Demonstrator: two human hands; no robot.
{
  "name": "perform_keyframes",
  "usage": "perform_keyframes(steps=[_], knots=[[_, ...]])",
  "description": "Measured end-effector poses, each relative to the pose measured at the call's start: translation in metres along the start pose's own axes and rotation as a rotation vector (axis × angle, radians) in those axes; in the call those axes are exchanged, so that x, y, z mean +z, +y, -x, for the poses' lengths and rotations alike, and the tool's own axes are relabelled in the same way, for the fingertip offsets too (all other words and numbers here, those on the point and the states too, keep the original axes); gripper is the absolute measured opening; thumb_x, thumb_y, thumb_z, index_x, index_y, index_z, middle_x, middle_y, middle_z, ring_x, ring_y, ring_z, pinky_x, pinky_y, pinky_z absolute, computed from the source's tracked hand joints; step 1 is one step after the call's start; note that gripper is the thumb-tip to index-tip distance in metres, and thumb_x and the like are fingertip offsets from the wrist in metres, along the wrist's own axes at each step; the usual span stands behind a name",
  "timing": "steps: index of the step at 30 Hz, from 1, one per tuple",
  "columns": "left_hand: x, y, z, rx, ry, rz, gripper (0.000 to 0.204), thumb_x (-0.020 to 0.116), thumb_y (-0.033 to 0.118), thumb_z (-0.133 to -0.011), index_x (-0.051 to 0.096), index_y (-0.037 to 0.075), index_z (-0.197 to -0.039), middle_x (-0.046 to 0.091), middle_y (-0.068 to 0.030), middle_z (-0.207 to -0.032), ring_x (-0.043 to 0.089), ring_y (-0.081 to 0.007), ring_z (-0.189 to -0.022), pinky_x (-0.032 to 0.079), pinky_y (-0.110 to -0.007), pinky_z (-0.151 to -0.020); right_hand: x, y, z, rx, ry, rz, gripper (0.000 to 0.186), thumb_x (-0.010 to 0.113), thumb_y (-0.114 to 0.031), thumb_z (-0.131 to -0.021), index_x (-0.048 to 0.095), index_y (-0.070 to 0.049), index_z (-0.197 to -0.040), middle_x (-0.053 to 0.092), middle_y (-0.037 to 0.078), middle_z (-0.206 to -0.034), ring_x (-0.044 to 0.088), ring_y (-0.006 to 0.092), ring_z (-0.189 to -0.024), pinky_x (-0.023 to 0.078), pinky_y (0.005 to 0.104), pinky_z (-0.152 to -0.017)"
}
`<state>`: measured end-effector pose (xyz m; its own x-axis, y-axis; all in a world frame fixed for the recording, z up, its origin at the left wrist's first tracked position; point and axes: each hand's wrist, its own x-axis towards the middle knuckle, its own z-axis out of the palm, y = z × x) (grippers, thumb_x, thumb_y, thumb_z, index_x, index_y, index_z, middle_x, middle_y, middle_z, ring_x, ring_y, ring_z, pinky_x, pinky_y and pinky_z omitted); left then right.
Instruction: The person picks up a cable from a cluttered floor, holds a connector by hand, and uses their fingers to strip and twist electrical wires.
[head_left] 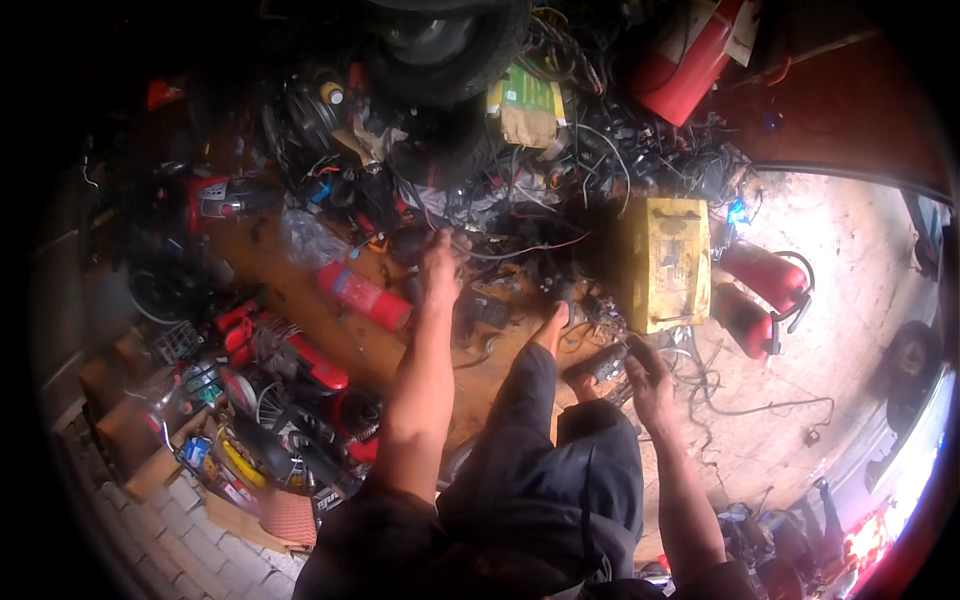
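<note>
My left hand (443,265) reaches forward over the cluttered wooden board, its fingers closed around a thin grey cable (515,252) that runs off to the right and has a reddish end. Dark parts lie heaped just beyond it. Lower right, beside my knee, my right hand (650,378) is closed; what its fingers pinch is too small and dark to name. Close by the right hand stands a worn yellow box (672,265) with a dark handle. A red cylinder (368,297) with a blue band lies to the left of my left forearm.
Two red fire extinguishers (765,275) lie right of the yellow box. A loose cable (770,407) trails over the pale floor. Piled wires, a tyre (450,60) and a green-yellow carton (530,95) fill the far side. Red machine parts (310,360) crowd the left.
</note>
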<state>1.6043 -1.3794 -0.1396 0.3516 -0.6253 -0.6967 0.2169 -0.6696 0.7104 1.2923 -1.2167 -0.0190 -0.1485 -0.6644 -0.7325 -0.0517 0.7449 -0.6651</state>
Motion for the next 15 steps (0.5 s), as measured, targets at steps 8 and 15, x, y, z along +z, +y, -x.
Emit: perform_keyframes(steps=[8, 15], knots=[[0.052, -0.029, -0.093, 0.566, 0.111, -0.638, 0.016, 0.059, 0.019, -0.081, 0.064, 0.005, -0.088, 0.066, -0.0093, -0.087, 0.060, -0.0163, -0.077, 0.045, -0.033, -0.062, -0.036, 0.062, 0.021, 0.069, 0.123, 0.142, 0.041, 0.054, -0.027, -0.089, 0.051, 0.004, -0.117, 0.061, 0.017, -0.105, 0.056, 0.0252, -0.101, 0.042, 0.0341, -0.088], [0.118, -0.021, -0.128, -0.080, -0.070, -0.153, 0.014, 0.062, 0.024, -0.084, 0.060, 0.010, -0.085, 0.062, -0.0034, -0.078, 0.057, -0.0155, -0.067, 0.047, -0.034, -0.064, -0.039, 0.090, 0.039, 0.288, 0.159, 0.092, 0.043, 0.054, -0.028, -0.088, 0.051, 0.003, -0.119, 0.059, 0.019, -0.111, 0.055, 0.0279, -0.106, 0.042, 0.0343, -0.089]])
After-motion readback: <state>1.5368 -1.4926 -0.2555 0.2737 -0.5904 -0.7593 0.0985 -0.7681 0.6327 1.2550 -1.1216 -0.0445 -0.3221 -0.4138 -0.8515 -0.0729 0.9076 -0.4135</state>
